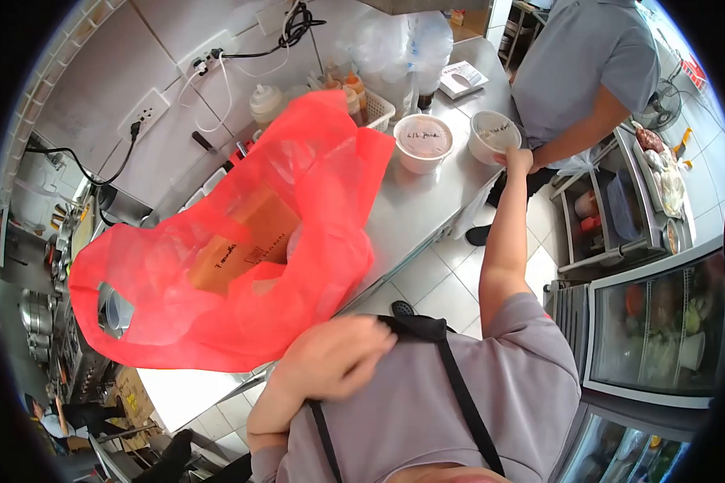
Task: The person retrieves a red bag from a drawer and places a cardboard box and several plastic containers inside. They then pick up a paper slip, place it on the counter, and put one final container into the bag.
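Near the front of my chest, my left hand (338,356) is slightly blurred, its fingers loosely bent and apart, with nothing seen in it. My right arm reaches to the far right of the steel counter, where my right hand (517,159) grips the rim of a round, lidded container (491,133). Handwriting shows on its clear lid. Left of it stands a second lidded container (423,141), also written on. A large red bag (330,201) lies to the left with its handles spread, and a brown box (258,233) with writing shows inside and through it.
A co-worker in a grey shirt (580,64) stands beyond the counter (411,229), a hand close to mine. Bottles (266,103), a white basket (379,109) and a printed card (462,79) are along the back. A glass-door fridge (660,322) is at right. Sockets (143,114) line the wall.
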{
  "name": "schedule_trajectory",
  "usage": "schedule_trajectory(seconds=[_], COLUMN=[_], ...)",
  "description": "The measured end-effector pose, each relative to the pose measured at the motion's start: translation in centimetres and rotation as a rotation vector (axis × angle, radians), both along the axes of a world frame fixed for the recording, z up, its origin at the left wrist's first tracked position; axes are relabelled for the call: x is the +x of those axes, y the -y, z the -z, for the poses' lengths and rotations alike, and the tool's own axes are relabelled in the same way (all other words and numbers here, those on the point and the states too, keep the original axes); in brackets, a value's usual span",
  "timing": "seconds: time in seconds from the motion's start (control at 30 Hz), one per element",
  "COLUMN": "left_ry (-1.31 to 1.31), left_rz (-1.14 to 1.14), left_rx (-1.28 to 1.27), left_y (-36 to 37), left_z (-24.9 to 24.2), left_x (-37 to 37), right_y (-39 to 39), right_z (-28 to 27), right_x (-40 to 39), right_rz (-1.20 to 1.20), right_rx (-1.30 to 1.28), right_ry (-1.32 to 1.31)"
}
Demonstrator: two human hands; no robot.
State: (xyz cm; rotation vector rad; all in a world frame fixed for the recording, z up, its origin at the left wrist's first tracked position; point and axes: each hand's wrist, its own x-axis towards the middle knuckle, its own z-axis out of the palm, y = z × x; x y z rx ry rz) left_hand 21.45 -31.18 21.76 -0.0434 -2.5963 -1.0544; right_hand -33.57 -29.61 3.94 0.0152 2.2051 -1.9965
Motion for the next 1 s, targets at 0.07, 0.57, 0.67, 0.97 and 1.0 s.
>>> schedule_trajectory(seconds=[0.07, 0.57, 0.67, 0.97, 1.0], left_ry=[0.124, 0.401, 0.409, 0.264, 0.205], left_rz=[0.049, -0.376, -0.475, -0.654, -0.627], left_rx=[0.205, -0.384, -0.484, -0.274, -0.364], left_y=[1.6, 7.3, 7.0, 8.5, 8.6], left_z=[4.7, 11.6, 12.0, 16.3, 15.7], left_x=[-4.2, -8.9, -8.2, -1.3, -0.5], right_y=[-3.4, -5.2, -2.8, -1.7, -1.6], right_z=[-0.9, -1.6, -2.0, -0.9, -1.0], right_x=[3.4, 25.0, 27.0, 28.7, 28.6], right_rz=[-0.048, -0.659, -0.746, -0.954, -0.970], right_rx=[0.309, -0.082, -0.108, 0.064, 0.241], right_ry=[-0.154, 0.121, 0.183, 0.042, -0.269])
